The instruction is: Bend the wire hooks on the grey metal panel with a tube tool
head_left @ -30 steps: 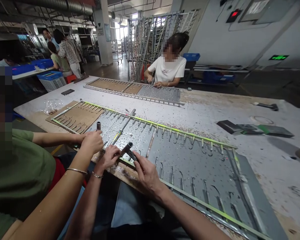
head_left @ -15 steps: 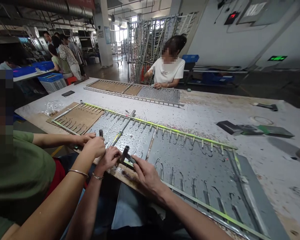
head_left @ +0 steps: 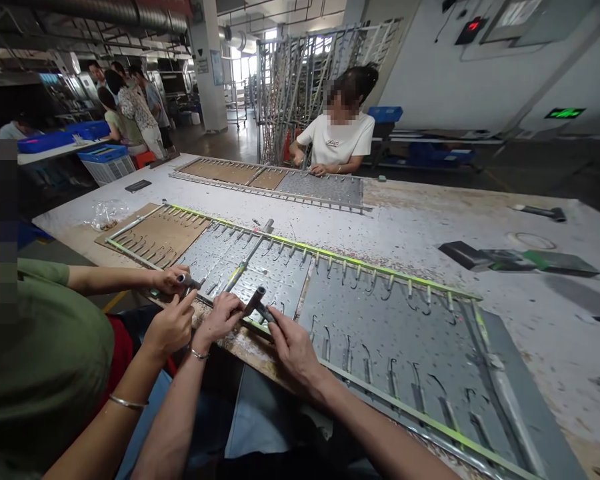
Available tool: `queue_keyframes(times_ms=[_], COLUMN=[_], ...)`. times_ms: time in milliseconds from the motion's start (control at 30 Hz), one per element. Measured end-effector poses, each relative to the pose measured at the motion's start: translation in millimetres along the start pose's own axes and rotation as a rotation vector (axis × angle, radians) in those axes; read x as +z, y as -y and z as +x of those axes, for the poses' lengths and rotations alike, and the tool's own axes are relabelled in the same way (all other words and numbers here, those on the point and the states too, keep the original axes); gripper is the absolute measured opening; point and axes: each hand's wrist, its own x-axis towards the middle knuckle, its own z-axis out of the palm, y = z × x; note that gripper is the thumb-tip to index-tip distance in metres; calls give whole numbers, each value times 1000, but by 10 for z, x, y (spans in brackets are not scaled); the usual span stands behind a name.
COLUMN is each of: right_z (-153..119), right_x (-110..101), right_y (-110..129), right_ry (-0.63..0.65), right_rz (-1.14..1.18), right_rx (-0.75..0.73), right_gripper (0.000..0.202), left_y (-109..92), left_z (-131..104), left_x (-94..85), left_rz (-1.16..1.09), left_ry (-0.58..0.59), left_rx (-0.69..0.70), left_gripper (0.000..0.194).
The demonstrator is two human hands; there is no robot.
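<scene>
While both hands met at the near rail, the scene stood thus:

Left hand: the left hand (head_left: 223,319) was closed around the lower end of a short metal tube (head_left: 255,301), thumb and fingers wrapped on it.
Right hand: the right hand (head_left: 291,343) had its fingertips pinched on a small dark hook (head_left: 266,313) just beside the tube's lower end; the two hands were nearly touching.
Tube: it tilted up and to the right, its open mouth uppermost, held just above the near edge of the frame (head_left: 330,257).
Frame: a long rack with yellow-green rails lay flat on the table (head_left: 420,220), grey panels under it, rows of hooks standing along both rails; a centre bar (head_left: 247,257) crossed it just beyond the hands.
Co-worker at left: a person in a green sleeve (head_left: 45,347) sat close by, one hand (head_left: 169,279) gripping a second small tube (head_left: 189,282) at the same rail, the other hand (head_left: 170,327) hovering just below it, fingers loose.
Across the table: a person in a white shirt (head_left: 337,141) had both hands on a second frame (head_left: 275,181).
Right side of table: dark flat pieces (head_left: 515,260) lay well apart from the hands, and a hammer (head_left: 540,212) lay farther back.
Far left: a plastic bag (head_left: 105,213) lay near the frame's brown end.
</scene>
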Motion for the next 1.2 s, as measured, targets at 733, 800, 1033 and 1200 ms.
queue_keyframes(times_ms=[733,800,1033,1200], right_z=[-313,-301,-291,-308], right_x=[-84,-87,-90,-80], right_y=[-473,-453,-422,-458], right_ry=[-56,-52,-39,-10], right_rz=[265,257,274,282], right_rx=[596,587,586,606], right_gripper=[80,78,75,80], left_y=[-793,-775,-772,-770], left_z=[721,691,696,695], left_x=[823,813,802,784], left_rz=[-683,-694,-724,-723], left_ry=[-39,-51,-74,-61], left_rx=[-435,-438,-445,-458], left_gripper=[14,15,13,13])
